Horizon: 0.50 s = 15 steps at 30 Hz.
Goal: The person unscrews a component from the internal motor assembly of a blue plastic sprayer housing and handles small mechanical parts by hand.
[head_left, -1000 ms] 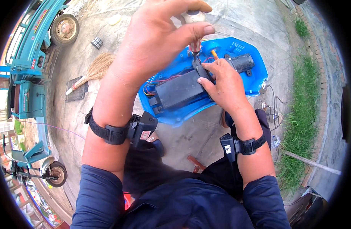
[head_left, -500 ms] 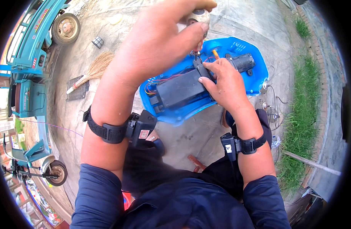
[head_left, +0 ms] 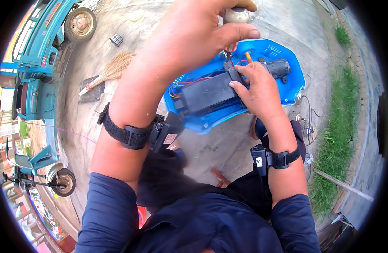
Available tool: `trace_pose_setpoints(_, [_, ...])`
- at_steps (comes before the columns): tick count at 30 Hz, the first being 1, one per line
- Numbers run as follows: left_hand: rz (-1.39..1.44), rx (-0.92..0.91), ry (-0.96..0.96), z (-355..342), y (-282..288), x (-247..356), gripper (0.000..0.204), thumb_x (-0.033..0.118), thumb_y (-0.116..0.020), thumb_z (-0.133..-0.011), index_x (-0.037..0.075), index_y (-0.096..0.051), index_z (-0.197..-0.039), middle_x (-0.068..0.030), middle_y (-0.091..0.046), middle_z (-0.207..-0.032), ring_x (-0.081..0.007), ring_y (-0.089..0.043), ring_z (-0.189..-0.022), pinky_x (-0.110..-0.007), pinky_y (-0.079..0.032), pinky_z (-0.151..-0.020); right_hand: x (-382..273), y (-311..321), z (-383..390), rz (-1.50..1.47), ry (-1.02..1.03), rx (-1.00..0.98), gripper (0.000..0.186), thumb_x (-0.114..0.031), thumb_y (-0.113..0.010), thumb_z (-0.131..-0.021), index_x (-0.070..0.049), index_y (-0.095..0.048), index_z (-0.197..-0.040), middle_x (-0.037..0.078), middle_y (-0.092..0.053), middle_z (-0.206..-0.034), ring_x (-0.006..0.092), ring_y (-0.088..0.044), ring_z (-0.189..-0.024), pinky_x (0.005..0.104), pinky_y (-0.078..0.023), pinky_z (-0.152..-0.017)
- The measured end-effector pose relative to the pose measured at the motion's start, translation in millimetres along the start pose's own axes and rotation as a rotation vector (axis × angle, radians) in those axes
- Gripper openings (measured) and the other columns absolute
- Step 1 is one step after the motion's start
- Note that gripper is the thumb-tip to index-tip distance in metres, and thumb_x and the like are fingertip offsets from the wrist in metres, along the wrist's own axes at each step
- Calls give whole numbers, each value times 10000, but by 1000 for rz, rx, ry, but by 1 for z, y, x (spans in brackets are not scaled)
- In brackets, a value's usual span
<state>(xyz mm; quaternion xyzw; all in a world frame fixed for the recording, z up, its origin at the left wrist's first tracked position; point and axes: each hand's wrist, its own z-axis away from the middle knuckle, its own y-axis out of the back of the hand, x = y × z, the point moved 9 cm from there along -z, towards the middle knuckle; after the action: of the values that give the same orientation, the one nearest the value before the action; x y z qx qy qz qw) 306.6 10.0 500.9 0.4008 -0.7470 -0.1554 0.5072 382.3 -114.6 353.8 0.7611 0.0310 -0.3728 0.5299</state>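
Observation:
My left hand is at the top, fingers curled over the pale, rounded handle of a screwdriver, with the thumb stretched across below it. The tool's red lower part points down at a black bracket lying across a black box-shaped battery. Thumb and fingers of my right hand hold that bracket from its near side. All this sits inside an upturned blue plastic shell, with thin coloured wires beside the battery. A dark motor-like unit lies at the shell's right. A short orange stick-shaped piece shows beyond my right fingers.
A straw broom lies on a dark mat to the left, near a small black grid-like piece. Further left stands a teal cargo tricycle. Cables lie at the right, before a grass strip.
My view has shifted, so the scene sits farther right. My left thumb has moved off the screwdriver handle and stretched out below it. My right hand keeps its place on the bracket.

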Motion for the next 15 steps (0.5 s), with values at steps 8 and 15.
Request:
trace_pose_setpoints(8, [144, 25, -10, 2, -2, 3, 341, 100, -729, -932, 51, -677, -1265, -135, -596, -1001, -207, -657, -915, -330, -573, -786, 0, 0, 1, 23, 1, 7, 397, -213, -814, -811, -57, -745, -1170, 121, -657, -1045, 324, -673, -979, 426, -553, -844])
trace_pose_setpoints(15, [141, 39, -58, 3, -2, -2, 348, 78, -697, -951, 43, -660, -1295, -134, -611, -1073, -208, -656, -907, -321, -573, -794, -2, 0, 0, 20, 13, 5, 395, -209, -814, -811, -49, -743, -1165, 120, -658, -1042, 324, -673, -978, 424, -554, -844])
